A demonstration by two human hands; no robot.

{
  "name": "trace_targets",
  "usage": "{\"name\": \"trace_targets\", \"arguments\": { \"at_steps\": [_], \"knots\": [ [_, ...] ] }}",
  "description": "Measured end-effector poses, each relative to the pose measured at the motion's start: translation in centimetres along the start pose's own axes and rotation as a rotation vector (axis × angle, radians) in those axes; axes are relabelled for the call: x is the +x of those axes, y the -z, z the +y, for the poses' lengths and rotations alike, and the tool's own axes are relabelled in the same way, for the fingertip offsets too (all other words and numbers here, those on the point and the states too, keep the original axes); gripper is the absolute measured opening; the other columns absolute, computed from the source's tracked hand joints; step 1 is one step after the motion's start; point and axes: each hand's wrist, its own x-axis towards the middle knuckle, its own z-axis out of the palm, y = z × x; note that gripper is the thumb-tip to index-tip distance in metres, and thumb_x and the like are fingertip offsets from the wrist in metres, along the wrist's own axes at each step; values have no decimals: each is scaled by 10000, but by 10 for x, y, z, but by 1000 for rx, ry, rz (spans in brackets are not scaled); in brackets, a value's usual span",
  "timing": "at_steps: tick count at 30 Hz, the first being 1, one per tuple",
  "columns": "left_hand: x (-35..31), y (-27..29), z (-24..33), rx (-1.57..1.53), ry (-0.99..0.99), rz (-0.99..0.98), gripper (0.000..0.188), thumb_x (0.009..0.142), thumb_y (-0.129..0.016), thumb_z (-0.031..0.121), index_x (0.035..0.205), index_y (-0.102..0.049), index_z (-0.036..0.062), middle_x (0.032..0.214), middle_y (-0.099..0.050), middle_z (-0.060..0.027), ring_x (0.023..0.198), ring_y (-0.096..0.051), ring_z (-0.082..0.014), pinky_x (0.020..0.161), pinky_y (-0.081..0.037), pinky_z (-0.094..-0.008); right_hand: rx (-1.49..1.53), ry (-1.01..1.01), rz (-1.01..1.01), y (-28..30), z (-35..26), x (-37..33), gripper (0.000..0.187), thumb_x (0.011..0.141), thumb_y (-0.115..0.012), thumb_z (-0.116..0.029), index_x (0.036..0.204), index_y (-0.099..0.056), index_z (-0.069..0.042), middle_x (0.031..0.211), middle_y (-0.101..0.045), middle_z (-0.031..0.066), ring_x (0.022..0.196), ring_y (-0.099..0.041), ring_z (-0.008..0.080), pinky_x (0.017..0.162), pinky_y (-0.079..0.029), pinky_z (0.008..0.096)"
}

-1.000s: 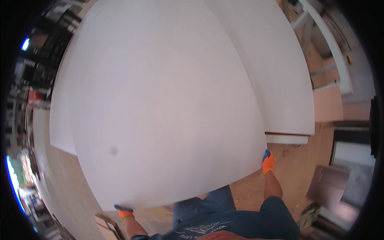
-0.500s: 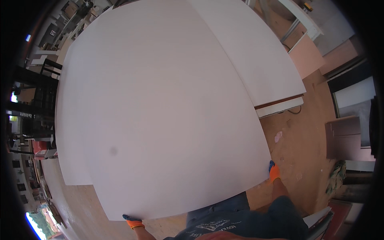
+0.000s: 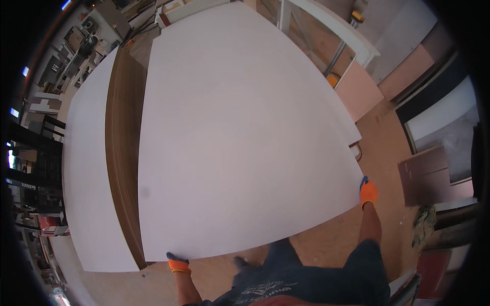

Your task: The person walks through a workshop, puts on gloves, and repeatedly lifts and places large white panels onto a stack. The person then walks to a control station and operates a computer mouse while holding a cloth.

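Nearest are the person's dark shirt (image 3: pixel 316 278) and blue jeans (image 3: pixel 280 255). Just beyond, the left hand (image 3: pixel 178 263), in an orange glove with blue fingers, is clamped on the near edge of a large white panel (image 3: pixel 240 137), close to its left corner. The right hand (image 3: pixel 368 192), gloved alike, grips the panel's near right corner; the undersides of both grips are hidden. The panel stretches away in front of the body, above the tan floor (image 3: pixel 316 242), and partly covers another white sheet (image 3: pixel 352 135) on the right. To its left stands a stack of white-topped boards (image 3: pixel 125 168) with brown layered edges. Farther off on the right are a pink board (image 3: pixel 360 89) and a white frame (image 3: pixel 326 19)
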Motion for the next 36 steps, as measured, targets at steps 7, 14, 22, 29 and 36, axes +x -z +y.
{"name": "trace_targets", "arguments": {
  "at_steps": [7, 14, 22, 29, 36],
  "knots": [
    [-20, -83, -81, 35, 156, -160, 690, 1021, -316, 627, 1467, -477, 125, 1482, -514, -87, 1345, -483, -335, 1102, -427, -544, 81, 81, 272, 22, -26, 122, 374, 1000, -552, -335, 1232, -591, -44, 1214, -660, 186, 1116, -631, 355, 919, -508, 470],
    [1, -146, -209, 588, 32, -560, 648, 991, -382, 579, 1454, -493, 139, 1479, -519, -84, 1357, -467, -338, 1097, -423, -531, 193, 733, 138, -41, -268, 34, 590, 846, -712, -242, 1387, -514, -115, 1411, -512, 168, 1320, -464, 363, 1058, -388, 504],
    [22, -167, -258, 149, 322, -328, 548, 1027, -383, 526, 1338, -570, 115, 1392, -580, -68, 1269, -538, -280, 1068, -459, -435, -146, 618, 48, -129, -406, -12, 826, 885, -712, -344, 1567, -306, -116, 1594, -342, 190, 1476, -281, 403, 1170, -231, 596],
    [31, -235, -256, 179, 291, -393, 493, 1060, -338, 449, 1357, -531, 106, 1379, -580, -71, 1260, -535, -281, 1073, -444, -452, -232, 597, 70, -125, -438, 46, 823, 920, -665, -354, 1596, -255, -124, 1623, -304, 166, 1496, -271, 361, 1181, -229, 581],
    [39, -257, -255, 977, -216, -414, 408, 1058, -409, 366, 1245, -563, 37, 1202, -668, -126, 1194, -576, -319, 950, -458, -473, -310, 591, 153, -132, -471, 91, 775, 954, -611, -371, 1598, -250, -134, 1609, -323, 146, 1484, -286, 341, 1148, -277, 581]
  ]
}}
